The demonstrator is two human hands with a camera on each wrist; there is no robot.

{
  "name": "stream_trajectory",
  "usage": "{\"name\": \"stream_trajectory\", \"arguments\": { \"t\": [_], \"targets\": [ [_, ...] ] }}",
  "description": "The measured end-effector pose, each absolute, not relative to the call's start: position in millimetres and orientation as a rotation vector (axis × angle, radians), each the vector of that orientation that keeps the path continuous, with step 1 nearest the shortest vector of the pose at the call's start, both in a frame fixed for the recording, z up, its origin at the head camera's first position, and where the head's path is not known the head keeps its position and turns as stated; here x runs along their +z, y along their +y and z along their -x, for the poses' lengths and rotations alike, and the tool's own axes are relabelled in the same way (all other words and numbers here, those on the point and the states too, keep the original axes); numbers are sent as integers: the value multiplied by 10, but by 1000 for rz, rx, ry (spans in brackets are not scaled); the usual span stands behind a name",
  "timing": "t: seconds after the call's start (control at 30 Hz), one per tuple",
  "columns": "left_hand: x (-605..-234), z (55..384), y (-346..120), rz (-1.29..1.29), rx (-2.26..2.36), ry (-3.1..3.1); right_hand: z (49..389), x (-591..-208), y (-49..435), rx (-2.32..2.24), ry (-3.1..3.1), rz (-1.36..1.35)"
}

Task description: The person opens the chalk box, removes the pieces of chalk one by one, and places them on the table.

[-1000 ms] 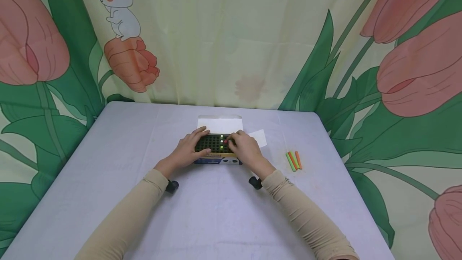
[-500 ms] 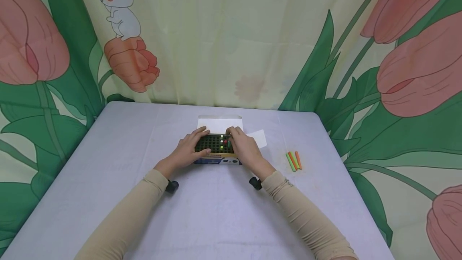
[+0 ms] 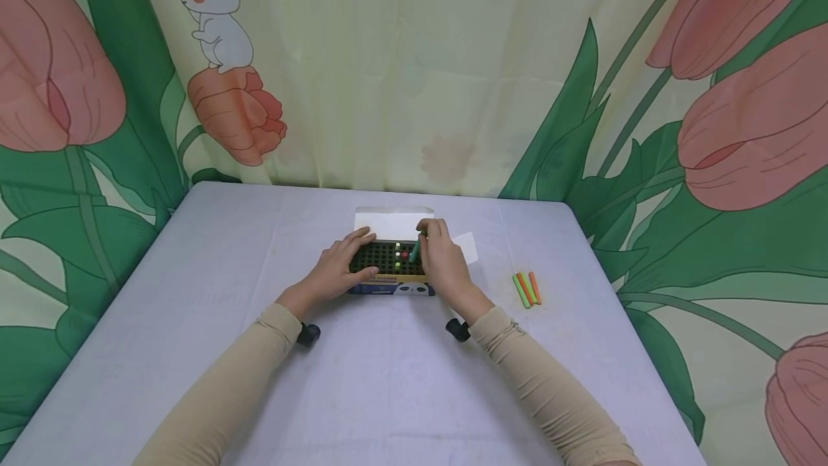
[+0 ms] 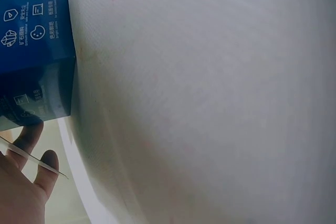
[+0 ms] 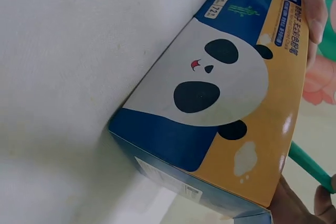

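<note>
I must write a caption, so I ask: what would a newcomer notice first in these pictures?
Probably the large pink tulips on the curtain, at both sides of the head view. Next, the panda-faced box, large in the right wrist view. Then the teal stick pinched by the right hand at that box.

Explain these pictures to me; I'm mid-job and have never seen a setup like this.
No machine here: the work is done by hand. The wide picture is taken from the head, looking forward and down; the other two, turned sideways, from the left and right wrists.

On the table stands a panda-printed box, open on top, with coloured ends showing in its dark grid. Loose green and orange sticks lie to the right.

The left hand holds the box's left end. The right hand holds a teal stick, tilted over the grid; I can't tell whether its lower end is in a hole.
</note>
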State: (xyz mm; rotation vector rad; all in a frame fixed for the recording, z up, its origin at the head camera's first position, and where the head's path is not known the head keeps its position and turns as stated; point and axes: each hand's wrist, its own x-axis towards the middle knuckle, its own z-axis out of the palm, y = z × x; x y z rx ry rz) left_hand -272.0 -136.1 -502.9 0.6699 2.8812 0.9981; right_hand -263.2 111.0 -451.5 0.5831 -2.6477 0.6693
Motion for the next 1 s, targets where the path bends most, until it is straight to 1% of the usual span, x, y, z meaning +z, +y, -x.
{"name": "stream_trajectory", "arguments": {
  "t": [0.43, 0.57, 0.83, 1.0],
  "targets": [
    [-5020, 2707, -1362, -668, 998, 2882, 2641, -4466, 1137, 1100, -2500, -521],
    [-5036, 2718, -1362, -668, 1005, 2875, 2637, -4451, 1149, 1292, -2405, -501],
    [-5047, 2719, -1354, -660, 991, 2882, 2651, -4381, 1274, 1710, -2268, -348],
    [-5047, 2717, -1350, -655, 991, 2885, 2688, -4368, 1415, 1811, -2230, -279]
  ]
}}
